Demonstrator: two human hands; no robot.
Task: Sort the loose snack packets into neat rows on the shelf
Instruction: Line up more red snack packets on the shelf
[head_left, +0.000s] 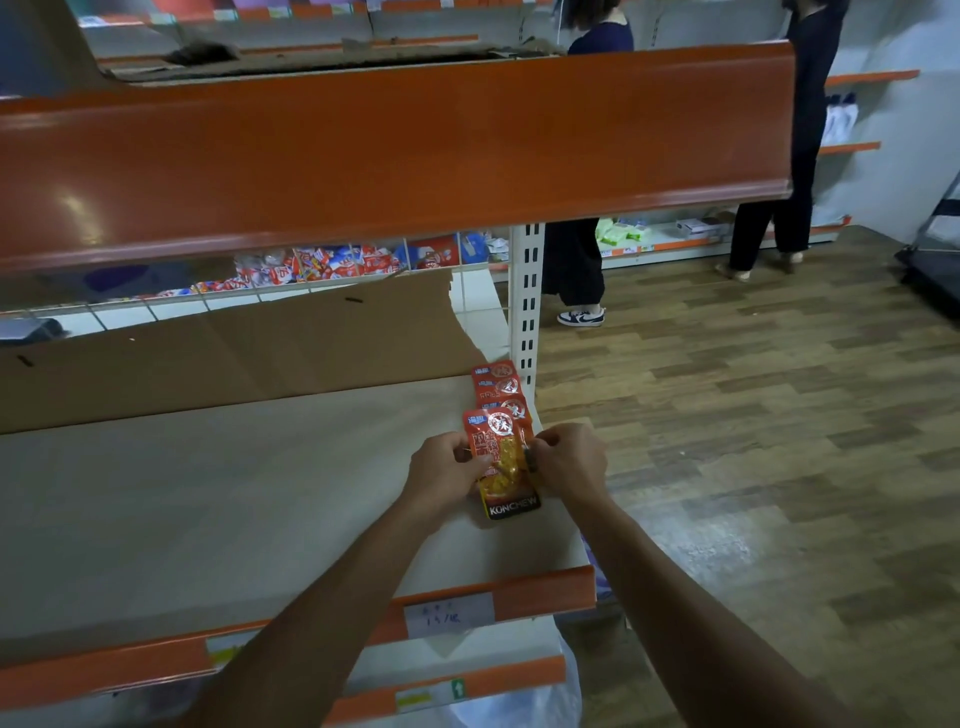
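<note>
A red and yellow snack packet (503, 462) marked KONCHEW lies at the right end of the pale shelf board (234, 499). My left hand (444, 475) pinches its left edge and my right hand (569, 460) pinches its right edge. Behind it a short overlapping row of the same red packets (500, 387) runs back toward the white upright (527, 306). The packet I hold overlaps the nearest one in that row.
A brown cardboard sheet (223, 348) leans along the back of the shelf. An orange shelf front (395, 150) hangs overhead, and orange price rails (498, 597) edge the shelves below. A plastic bag (524, 701) sits low down. Two people (576, 260) stand on the wooden floor beyond.
</note>
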